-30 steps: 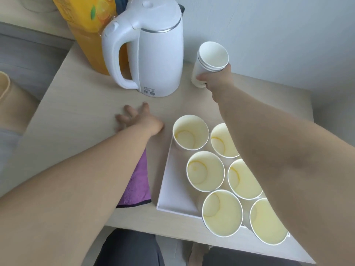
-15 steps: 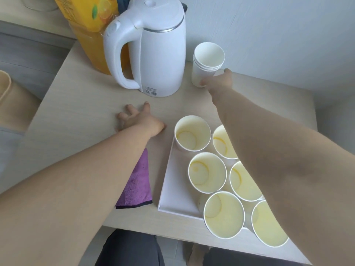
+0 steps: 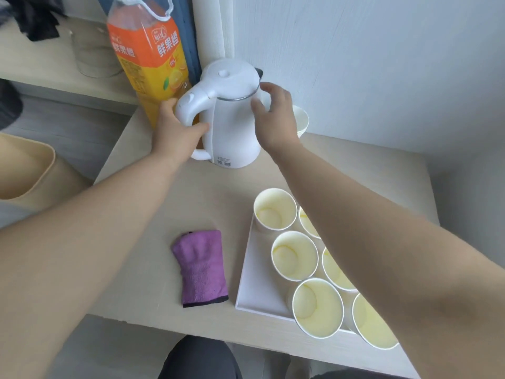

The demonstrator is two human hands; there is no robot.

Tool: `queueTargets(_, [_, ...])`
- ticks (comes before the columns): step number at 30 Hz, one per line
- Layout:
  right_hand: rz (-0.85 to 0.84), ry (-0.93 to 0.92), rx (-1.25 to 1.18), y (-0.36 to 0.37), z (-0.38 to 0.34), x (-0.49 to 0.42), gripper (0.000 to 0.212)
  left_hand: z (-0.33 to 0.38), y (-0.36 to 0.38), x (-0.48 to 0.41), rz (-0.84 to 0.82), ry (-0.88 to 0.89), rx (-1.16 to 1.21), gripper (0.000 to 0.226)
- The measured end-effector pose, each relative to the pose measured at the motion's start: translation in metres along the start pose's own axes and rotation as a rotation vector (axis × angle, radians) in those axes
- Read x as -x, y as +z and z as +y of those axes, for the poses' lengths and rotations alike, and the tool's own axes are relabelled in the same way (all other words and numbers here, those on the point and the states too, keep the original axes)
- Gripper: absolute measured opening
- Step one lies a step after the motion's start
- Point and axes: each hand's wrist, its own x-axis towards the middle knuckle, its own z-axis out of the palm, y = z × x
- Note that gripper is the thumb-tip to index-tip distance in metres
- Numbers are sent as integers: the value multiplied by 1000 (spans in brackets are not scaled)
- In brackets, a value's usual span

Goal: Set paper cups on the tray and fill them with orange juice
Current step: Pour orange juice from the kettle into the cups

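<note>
Several paper cups [image 3: 295, 255] stand in two rows on the white tray [image 3: 252, 280] at the table's front right, their insides pale yellow. A large orange juice bottle [image 3: 149, 53] stands at the back left, behind a white electric kettle [image 3: 232, 127]. My left hand [image 3: 175, 132] is wrapped around the kettle's handle. My right hand [image 3: 273, 116] hovers at the kettle's right upper side, fingers spread near the lid rim. A stack of spare paper cups [image 3: 302, 120] is partly hidden behind my right hand.
A folded purple cloth [image 3: 200, 266] lies on the beige table [image 3: 153, 203] left of the tray. A tan bin [image 3: 24, 168] stands to the left of the table. A wall rises behind, and a shelf with a clear container [image 3: 93, 56] sits back left.
My left hand left the tabletop and took the kettle's handle. My right hand let go of the spare cup stack and moved left to the kettle's top. The view tilted up.
</note>
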Motion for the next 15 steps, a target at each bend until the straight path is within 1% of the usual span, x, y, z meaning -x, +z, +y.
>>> queueTargets(2, [-155, -76, 147, 5, -10, -6, 47, 9, -1, -9, -94, -54, 58, 63])
queueTargets(4, [-283, -82, 307, 10, -16, -12, 54, 13, -3, -13, -119, -85, 48, 63])
queueTargets(5, [-318, -86, 381, 10, -16, -13, 57, 11, -3, -13, -127, -85, 44, 59])
queueTargets(8, [-338, -107, 454, 8, -13, -11, 60, 9, 4, -4, -169, -124, 75, 32])
queueTargets(10, [-348, -121, 453, 6, -10, -8, 61, 7, 8, 7, -152, -146, 149, 21])
queueTargets(15, [-391, -154, 498, -2, -10, 4, 62, 6, 7, 32, -70, -168, 231, 22])
